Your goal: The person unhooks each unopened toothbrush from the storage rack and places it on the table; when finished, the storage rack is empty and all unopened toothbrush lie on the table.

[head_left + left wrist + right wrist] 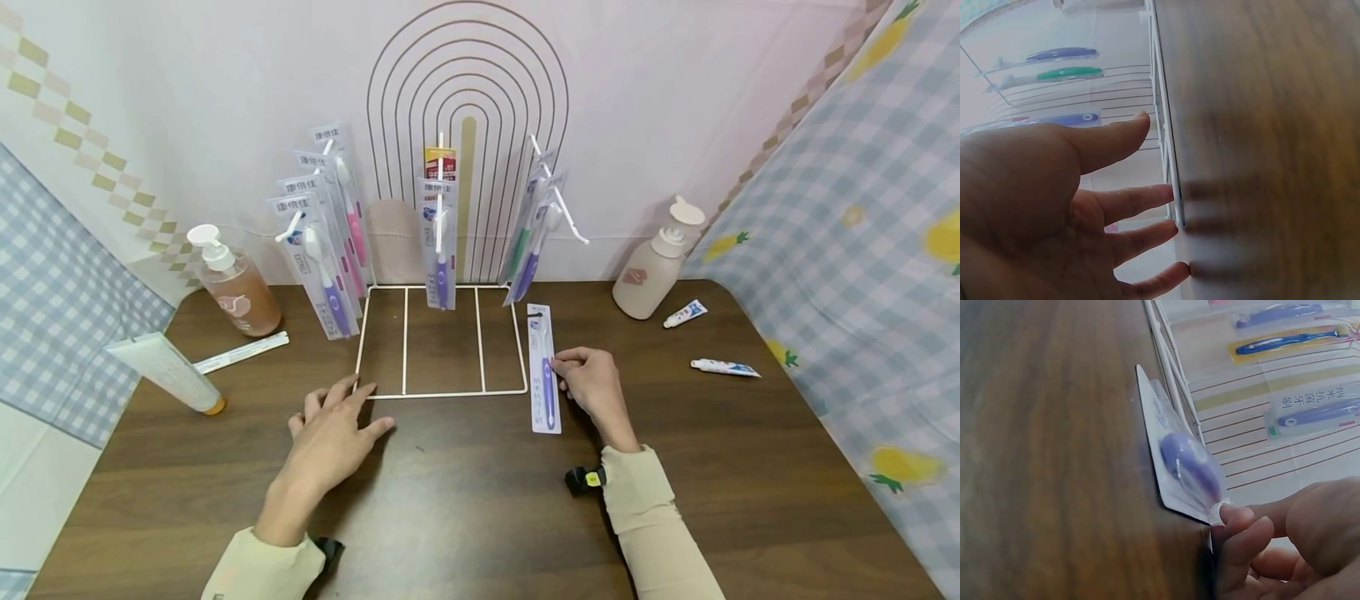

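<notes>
A packaged purple toothbrush (543, 367) lay flat on the brown table (465, 500) just right of centre in the head view, beside the right edge of the white wire rack (442, 342), and the right hand (592, 387) had its curled fingertips (1238, 520) pinching the near right edge of the pack. The left hand (330, 433) rested lower left of centre with fingers spread and straight, holding nothing, its fingertips (1163, 194) touching the rack's front left corner. More packaged toothbrushes (324, 225) hung on the rack's hooks in the upper middle, a pump bottle (234, 283) stood at left and a white bottle (660, 262) at right
</notes>
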The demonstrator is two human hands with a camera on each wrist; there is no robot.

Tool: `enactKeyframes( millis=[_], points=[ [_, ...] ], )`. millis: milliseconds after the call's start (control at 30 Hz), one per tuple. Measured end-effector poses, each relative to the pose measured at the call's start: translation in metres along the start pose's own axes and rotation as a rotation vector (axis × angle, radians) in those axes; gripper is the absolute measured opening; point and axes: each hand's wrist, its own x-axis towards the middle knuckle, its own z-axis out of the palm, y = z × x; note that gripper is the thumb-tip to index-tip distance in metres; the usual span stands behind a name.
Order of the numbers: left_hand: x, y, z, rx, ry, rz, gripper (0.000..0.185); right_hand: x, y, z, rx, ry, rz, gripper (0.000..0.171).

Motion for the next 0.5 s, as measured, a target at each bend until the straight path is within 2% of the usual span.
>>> enactKeyframes(
  millis=[67,167,267,500],
  points=[
    [-0.001,0.001,0.000,-0.002,0.004,-0.002,0.075,0.005,0.005,0.000,0.011,-0.003,-0.022,0.020],
    [-0.003,0.003,-0.003,0.029,-0.016,0.000,0.077,0.005,0.001,-0.001,0.027,-0.002,-0.058,0.023],
    [-0.004,0.000,-0.005,0.050,-0.024,0.010,0.079,-0.002,-0.019,-0.005,0.048,0.009,-0.095,0.028],
    [0.004,-0.015,-0.003,0.051,0.011,0.056,0.082,0.009,-0.055,-0.009,0.154,0.063,-0.301,0.036]
  ],
)
